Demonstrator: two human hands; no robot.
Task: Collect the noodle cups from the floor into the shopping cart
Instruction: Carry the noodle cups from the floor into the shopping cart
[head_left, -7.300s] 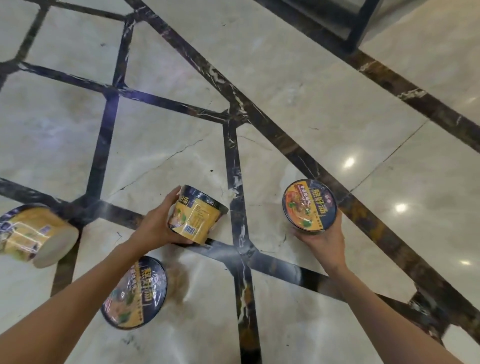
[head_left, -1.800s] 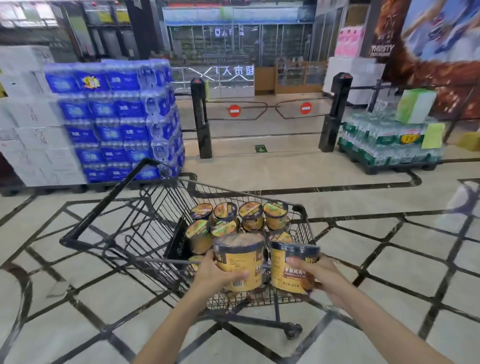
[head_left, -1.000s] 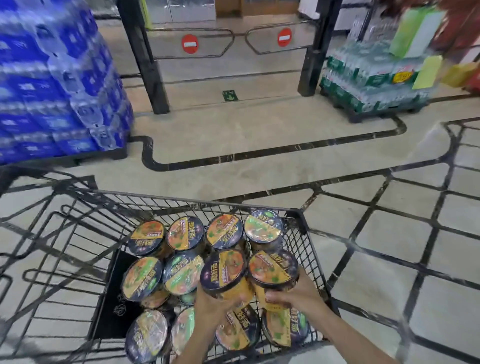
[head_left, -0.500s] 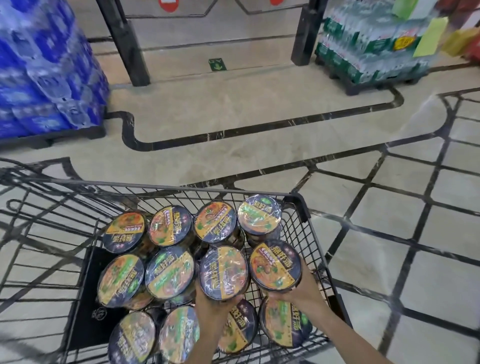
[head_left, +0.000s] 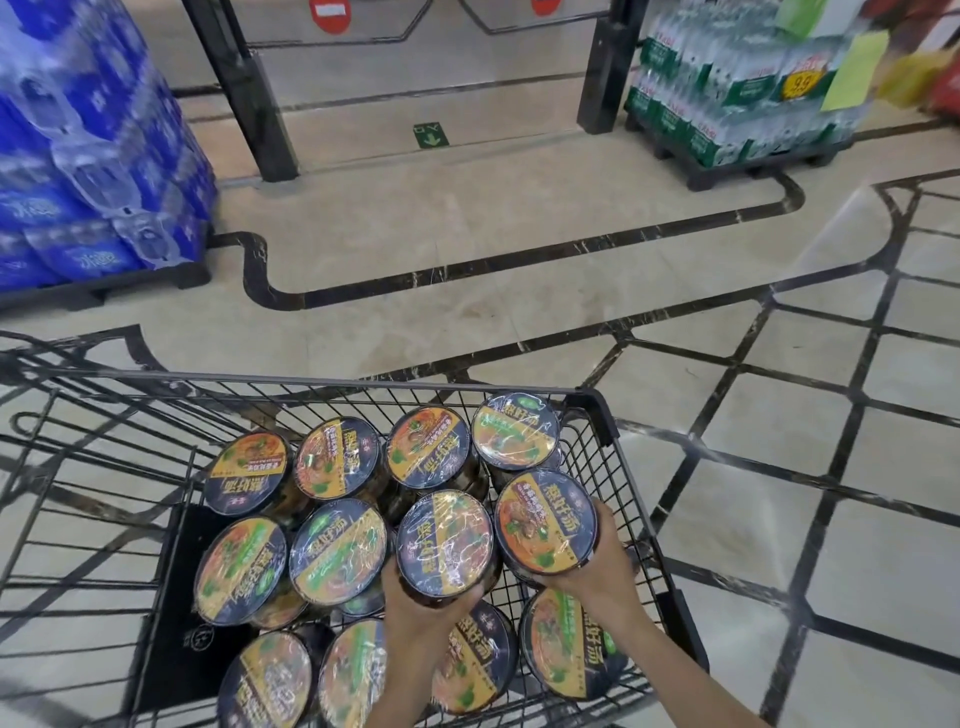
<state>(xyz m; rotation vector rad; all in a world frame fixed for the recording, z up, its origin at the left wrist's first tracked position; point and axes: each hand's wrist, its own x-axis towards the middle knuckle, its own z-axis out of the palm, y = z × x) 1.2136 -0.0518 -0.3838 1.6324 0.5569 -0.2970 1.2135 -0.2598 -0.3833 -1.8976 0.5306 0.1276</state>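
Note:
A black wire shopping cart (head_left: 592, 402) stands below me, packed with several yellow-and-black noodle cups standing lid up. My left hand (head_left: 421, 618) grips one cup (head_left: 444, 543) from its near side, low among the others in the middle of the cart. My right hand (head_left: 597, 577) grips a second cup (head_left: 545, 519) beside it, close to the cart's right wall. Both held cups are upright, lids facing me. No cup on the floor is in view.
A pallet of blue water packs (head_left: 88, 171) stands at the far left. Green bottle packs (head_left: 727, 88) sit on a pallet at the far right. Black gate posts (head_left: 244, 93) with no-entry signs cross the back. Marble floor (head_left: 519, 249) with dark inlay lines surrounds the cart.
Both hands carried a cup each from the floor to the cart and have lowered them in among the other cups. In the last half second they sank only slightly.

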